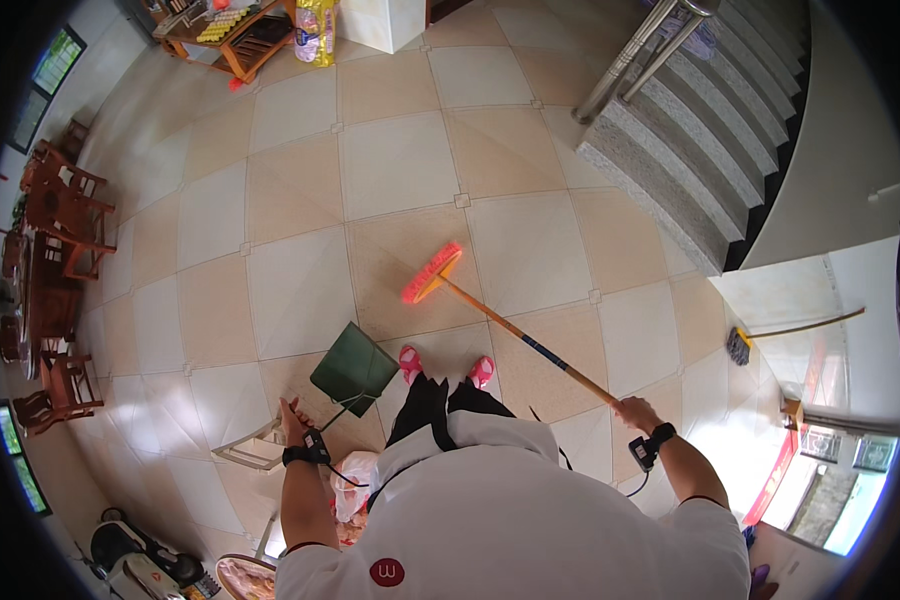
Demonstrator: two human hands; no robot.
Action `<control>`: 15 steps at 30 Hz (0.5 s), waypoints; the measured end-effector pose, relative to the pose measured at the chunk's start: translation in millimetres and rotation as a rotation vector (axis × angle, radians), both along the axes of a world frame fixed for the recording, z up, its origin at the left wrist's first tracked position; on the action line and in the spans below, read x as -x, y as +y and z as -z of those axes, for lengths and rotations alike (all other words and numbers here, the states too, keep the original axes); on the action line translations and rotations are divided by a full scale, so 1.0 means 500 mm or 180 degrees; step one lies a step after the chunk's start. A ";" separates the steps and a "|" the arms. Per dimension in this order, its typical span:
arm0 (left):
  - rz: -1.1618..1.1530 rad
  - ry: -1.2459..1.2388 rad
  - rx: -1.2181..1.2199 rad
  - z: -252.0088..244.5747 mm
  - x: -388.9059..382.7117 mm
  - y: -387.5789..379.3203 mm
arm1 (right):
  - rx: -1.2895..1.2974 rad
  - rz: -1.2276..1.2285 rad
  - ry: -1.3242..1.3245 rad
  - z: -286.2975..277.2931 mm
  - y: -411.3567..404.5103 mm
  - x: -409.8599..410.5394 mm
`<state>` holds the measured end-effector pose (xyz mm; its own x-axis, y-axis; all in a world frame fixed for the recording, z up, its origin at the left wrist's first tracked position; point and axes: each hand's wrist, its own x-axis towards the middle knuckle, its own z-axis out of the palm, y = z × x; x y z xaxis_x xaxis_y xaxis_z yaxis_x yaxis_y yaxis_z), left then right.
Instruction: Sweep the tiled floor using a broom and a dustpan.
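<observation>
My right hand (pixel 639 414) is closed around the end of a broom's long handle (pixel 514 330). The broom head (pixel 432 273), orange with pink-red bristles, rests on the tiled floor ahead of my feet. At the left, a dark green dustpan (pixel 355 367) lies in front of my left foot, its thin handle running back towards my left wrist. My left hand (pixel 293 421) is beside that handle with some fingers extended; whether it grips the handle cannot be told, as the wrist device covers the handle's end. Both wrists bear black straps with small devices.
Granite stairs (pixel 675 142) with a steel railing (pixel 622 64) rise at upper right. Another broom (pixel 739 346) leans by the right wall. Near my left side are a pale stool (pixel 251 448) and plastic bags (pixel 356 476). Wooden chairs (pixel 67 199) and a wooden table (pixel 229 49) stand farther off.
</observation>
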<state>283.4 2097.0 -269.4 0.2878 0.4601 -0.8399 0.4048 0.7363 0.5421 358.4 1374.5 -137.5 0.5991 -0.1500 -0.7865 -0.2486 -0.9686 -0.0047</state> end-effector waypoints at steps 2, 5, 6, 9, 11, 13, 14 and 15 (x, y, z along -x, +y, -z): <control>0.0043 -0.0057 0.0034 0.017 0.009 0.008 | 0.0125 -0.0462 -0.0344 -0.045 -0.017 0.001; 0.0022 0.0035 0.0146 0.034 0.009 0.012 | 0.0589 -0.0107 -0.0308 -0.163 0.039 -0.054; 0.0056 0.0045 0.0169 0.041 0.004 0.017 | 0.0597 -0.0041 -0.0433 -0.170 0.035 -0.057; 0.0133 0.0007 0.0266 0.058 0.015 0.027 | 0.0334 0.0186 -0.0395 -0.180 0.082 -0.110; 0.0213 -0.0028 0.0316 0.044 -0.007 0.020 | 0.0099 0.0206 -0.0568 -0.124 0.090 -0.138; 0.0298 0.0004 0.0276 0.036 -0.010 0.018 | -0.0174 0.0279 -0.0877 -0.040 0.118 -0.182; 0.0360 0.0018 0.0222 0.031 -0.007 0.018 | -0.0328 0.0372 -0.0933 -0.009 0.149 -0.209; 0.0384 0.0046 0.0219 0.025 -0.010 0.017 | -0.0477 0.0480 -0.0995 0.019 0.183 -0.235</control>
